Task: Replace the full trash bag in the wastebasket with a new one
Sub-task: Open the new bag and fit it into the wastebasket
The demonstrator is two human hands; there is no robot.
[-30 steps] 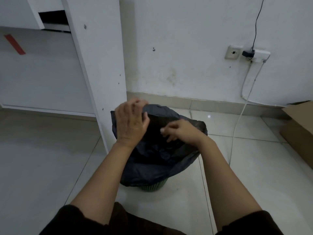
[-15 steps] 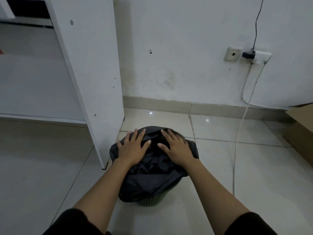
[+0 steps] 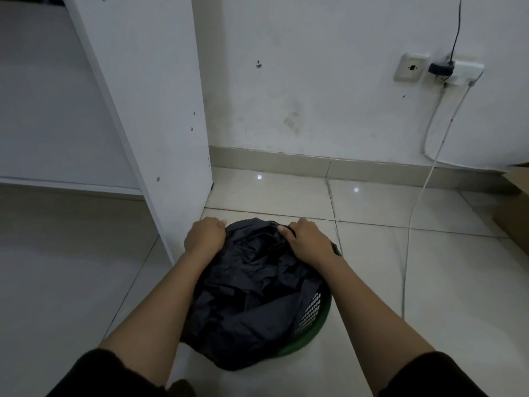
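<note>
At the far rim of the green perforated plastic wastebasket [image 3: 313, 319], both hands gripped the crumpled black plastic trash bag [image 3: 252, 287]: the left hand [image 3: 204, 234] had its fingers curled over the bag's edge on the far left side of the basket, and the right hand [image 3: 307, 239] clutched a fold of the bag on the far right side, thumb pressed against the plastic. Both forearms reached out over the basket from dark sleeves [image 3: 106, 373] near the viewer. The bag filled the basket's mouth and draped down over its near and left sides, so only the right wall and part of the green base showed. The basket stood on the pale tiled floor [image 3: 429, 282]. Just left of the basket rose a white panel of a cabinet [image 3: 148, 90]. Beyond the basket stood a scuffed white wall [image 3: 300, 81]; well to the basket's right, wall sockets [image 3: 409, 68] held a plug, and a white cable [image 3: 412, 207] ran down onto the floor. A brown cardboard box [image 3: 515, 202] sat at the far right.
</note>
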